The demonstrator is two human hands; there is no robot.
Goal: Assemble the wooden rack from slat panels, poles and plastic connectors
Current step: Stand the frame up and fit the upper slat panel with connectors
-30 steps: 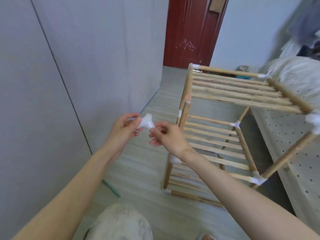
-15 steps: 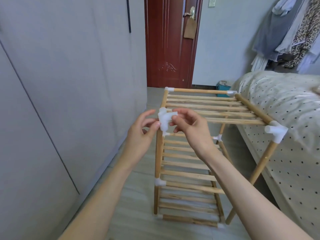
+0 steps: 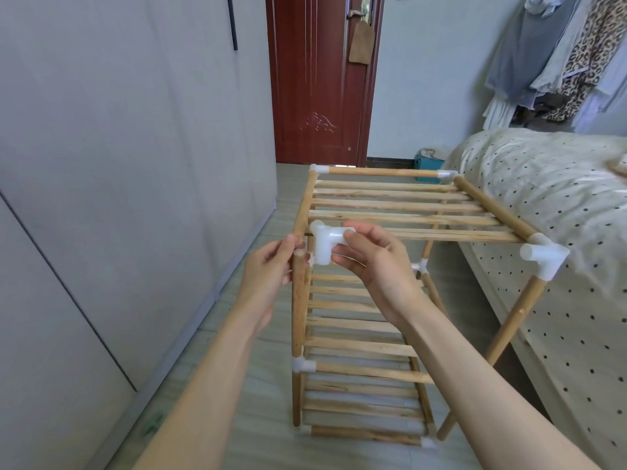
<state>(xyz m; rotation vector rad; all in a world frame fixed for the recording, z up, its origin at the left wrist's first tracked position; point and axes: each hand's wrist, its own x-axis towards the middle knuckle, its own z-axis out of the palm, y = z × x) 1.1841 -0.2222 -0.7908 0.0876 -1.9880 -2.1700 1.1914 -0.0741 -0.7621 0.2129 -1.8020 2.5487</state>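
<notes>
Grey floorboards (image 3: 258, 418) run between a pale wardrobe wall (image 3: 118, 164) on my left and a dotted bed (image 3: 543, 205) on my right, with a dark red door (image 3: 319, 79) straight ahead and clothes (image 3: 563, 52) hanging in the far right corner. Standing on the floor before me is the wooden rack (image 3: 366, 300), its top slat panel (image 3: 400, 208) level and lower slat panels beneath it. My left hand (image 3: 268, 279) has its grip curled round the top of the near left pole (image 3: 298, 307), whose upper end is bare. My right hand (image 3: 369, 262) pinches a white plastic connector (image 3: 324, 242) between thumb and fingers, holding it just beside that pole end and against the near left corner of the top panel. I cannot tell whether it is seated on either. Another white connector (image 3: 543, 257) caps the near right pole (image 3: 509, 337).
</notes>
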